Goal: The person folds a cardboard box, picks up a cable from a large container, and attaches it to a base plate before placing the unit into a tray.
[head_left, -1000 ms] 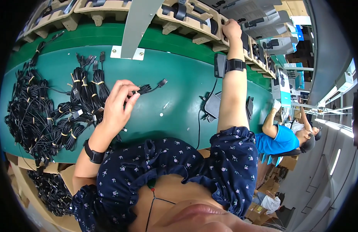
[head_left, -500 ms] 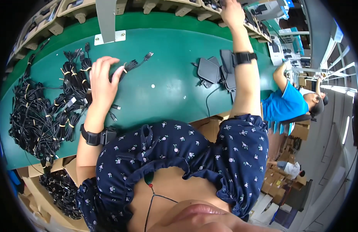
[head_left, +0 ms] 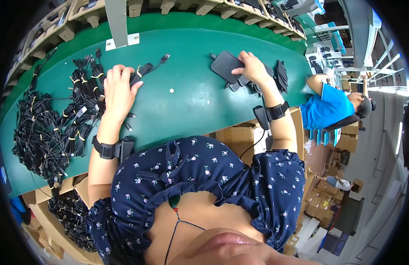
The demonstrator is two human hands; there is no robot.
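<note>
On the left half of the green table, my left hand [head_left: 120, 90] lies with curled fingers over a tied bundle of black cable [head_left: 144, 72], whose plug end sticks out to the right. My right hand [head_left: 254, 70] grips a flat black pad with rounded corners [head_left: 225, 66] by its right edge, the thumb on its face. More black pads [head_left: 281, 77] lie under and beside that hand, partly hidden by it. A large heap of black cables [head_left: 41, 128], many tied with pale bands, spreads left of my left hand.
A grey metal post [head_left: 116, 24] is bolted to the green table [head_left: 178, 106] at the back. Beige moulded trays [head_left: 145, 5] line the far edge. Below the table's left end stands a cardboard box [head_left: 59, 225] of cables. A person in a blue shirt [head_left: 330, 108] works at the right.
My right hand has come back from the trays at the far right and taken hold of a black pad. My left hand's fingers have lowered onto the cable bundle.
</note>
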